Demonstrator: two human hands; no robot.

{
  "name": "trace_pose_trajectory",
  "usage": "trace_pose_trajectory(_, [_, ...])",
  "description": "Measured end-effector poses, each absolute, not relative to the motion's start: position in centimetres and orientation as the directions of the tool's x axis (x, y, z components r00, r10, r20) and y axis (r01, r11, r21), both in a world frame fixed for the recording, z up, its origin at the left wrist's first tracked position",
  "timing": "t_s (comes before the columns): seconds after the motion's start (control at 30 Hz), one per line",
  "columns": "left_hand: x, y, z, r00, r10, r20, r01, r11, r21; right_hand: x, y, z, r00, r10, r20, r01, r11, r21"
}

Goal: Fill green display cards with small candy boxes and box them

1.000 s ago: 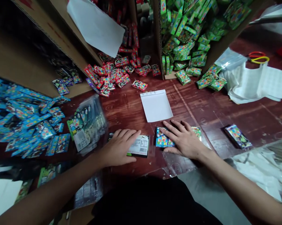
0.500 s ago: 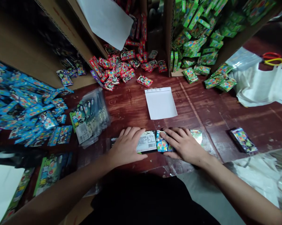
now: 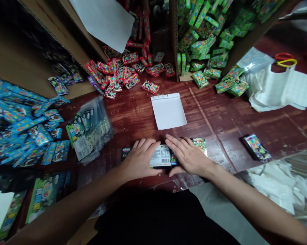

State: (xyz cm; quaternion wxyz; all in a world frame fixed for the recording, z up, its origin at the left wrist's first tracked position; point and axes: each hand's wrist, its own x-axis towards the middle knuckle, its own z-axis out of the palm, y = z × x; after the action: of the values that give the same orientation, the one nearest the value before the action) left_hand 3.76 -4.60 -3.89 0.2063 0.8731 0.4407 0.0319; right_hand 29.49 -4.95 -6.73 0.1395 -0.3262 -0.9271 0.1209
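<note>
My left hand (image 3: pixel 140 160) lies flat, fingers stretched out, on a dark card pack with a white barcode label (image 3: pixel 161 156) near the table's front edge. My right hand (image 3: pixel 187 156) lies flat beside it, fingers spread over a row of small colourful packs; a green one (image 3: pixel 200 144) shows past the fingertips. The two hands almost touch above the barcode label. A white sheet (image 3: pixel 168 110) lies just beyond them on the red-brown table (image 3: pixel 219 119).
Blue packs (image 3: pixel 22 126) are heaped at the left, red packs (image 3: pixel 122 73) spill from a cardboard box at the back, green packs (image 3: pixel 209 44) from another box. A clear bag of packs (image 3: pixel 89 131) lies left; one stack (image 3: pixel 256 147) lies right; white plastic bags (image 3: pixel 278 90) far right.
Both hands have slid toward each other across the table, pushing the labelled pack and the row of small packs together. The blue pack that showed between them is now covered.
</note>
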Motion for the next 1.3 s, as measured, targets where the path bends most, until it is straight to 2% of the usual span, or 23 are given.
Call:
trace_pose_trajectory(0.17, [4.1, -4.9, -3.9, 0.518, 0.849, -0.104, 0.812, -0.449, 0.373, 29.3, -6.1, -7.0, -0.682, 0.693, 0.234, 0.626, 0.718, -0.303])
trace_pose_trajectory(0.37, [4.3, -4.4, -3.9, 0.579, 0.806, -0.122, 0.774, -0.496, 0.394, 28.2, -6.3, -6.8, -0.705, 0.643, 0.299, 0.546, 0.761, -0.350])
trace_pose_trajectory(0.47, [4.2, -4.2, -3.9, 0.595, 0.793, -0.134, 0.766, -0.508, 0.394, 29.2, -5.6, -5.6, -0.713, 0.655, 0.249, 0.550, 0.743, -0.381])
trace_pose_trajectory(0.6, [4.1, -4.2, -4.1, 0.607, 0.784, -0.131, 0.762, -0.528, 0.373, 32.8, -4.9, -4.4, -0.706, 0.702, 0.093, 0.633, 0.684, -0.364])
trace_pose_trajectory(0.73, [4.2, -3.9, -4.2, 0.615, 0.780, -0.119, 0.753, -0.536, 0.381, 34.8, -4.9, -5.4, -0.744, 0.668, 0.019, 0.603, 0.682, -0.414])
trace_pose_trajectory(0.9, [4.7, -3.6, -4.3, 0.677, 0.727, -0.118, 0.699, -0.584, 0.413, 33.1, -4.1, -6.5, -0.730, 0.680, 0.061, 0.576, 0.662, -0.480])
trace_pose_trajectory(1.17, [5.3, -4.0, -4.4, 0.591, 0.798, -0.119, 0.758, -0.500, 0.419, 31.9, -4.7, -6.6, -0.683, 0.721, 0.115, 0.563, 0.620, -0.547])
trace_pose_trajectory(1.3, [5.5, -3.8, -4.3, 0.614, 0.781, -0.113, 0.740, -0.520, 0.426, 31.1, -5.3, -6.7, -0.690, 0.713, 0.127, 0.541, 0.624, -0.564])
